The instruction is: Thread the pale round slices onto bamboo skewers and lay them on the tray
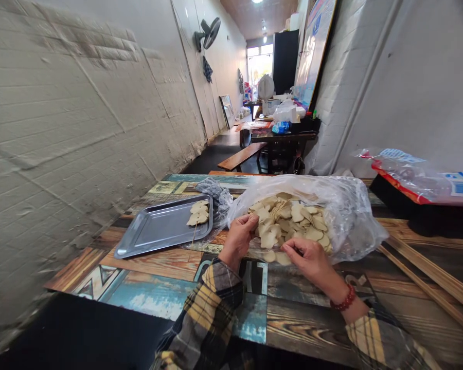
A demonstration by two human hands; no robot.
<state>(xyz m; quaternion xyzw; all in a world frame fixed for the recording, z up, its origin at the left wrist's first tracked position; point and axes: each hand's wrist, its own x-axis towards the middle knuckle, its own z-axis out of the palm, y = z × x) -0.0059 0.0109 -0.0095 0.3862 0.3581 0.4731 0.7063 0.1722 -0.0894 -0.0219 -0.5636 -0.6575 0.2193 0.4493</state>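
My left hand (pixel 239 236) is closed in a pinch at the left side of a heap of thin, pale beige slices (pixel 304 221), its fingertips against some of them. The heap lies in an opened clear plastic bag (pixel 347 216). My right hand (pixel 310 262) is also pinched, at the front of the heap; what lies between its thumb and finger is too small to make out. Left of the bag, a shallow grey metal tray (pixel 150 228) carries a skewer of folded slices (pixel 198 213), its thin stick reaching over the front rim.
Long bamboo sticks (pixel 432 272) lie on the patterned wooden table (pixel 150 288) at the right. Behind them, a red-and-clear plastic package (pixel 420 180) rests on a black container (pixel 393 200). A crumpled grey bag (pixel 212 190) sits behind the tray. Farther back stand a bench (pixel 241 156) and a cluttered table (pixel 281 136).
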